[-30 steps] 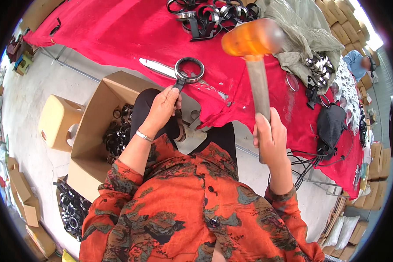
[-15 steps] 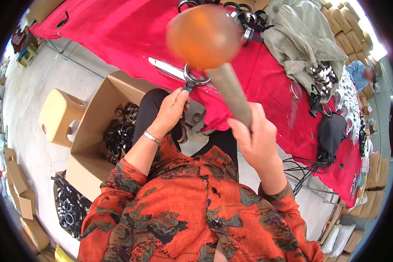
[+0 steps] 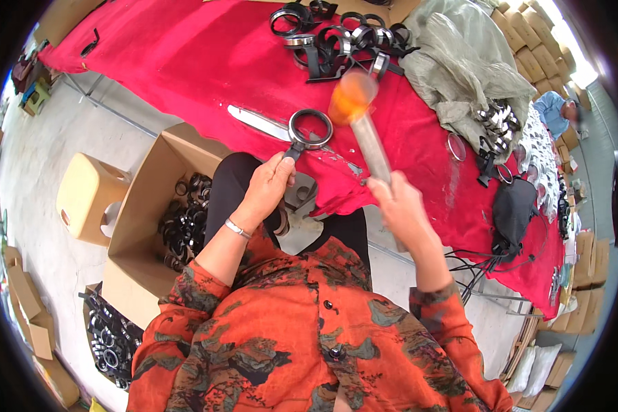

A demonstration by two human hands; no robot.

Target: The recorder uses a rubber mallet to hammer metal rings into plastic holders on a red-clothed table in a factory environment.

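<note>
Left hand (image 3: 267, 184): fingers pinched on the stem of the ring (image 3: 300, 145), hoop over the red-draped counter (image 3: 178, 62). Light, stiff, slick-looking; that stem's the place to hold. Right hand (image 3: 401, 207) clutches the mallet (image 3: 373, 147), probably head-heavy. Pale floor (image 3: 41, 172), stacked cartons (image 3: 529, 41) beyond.

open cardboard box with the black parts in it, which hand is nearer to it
Left. The left hand, holding the black ring-ended piece, is right of the open cardboard box; the right hand, gripping the hammer, is farther right.
</note>
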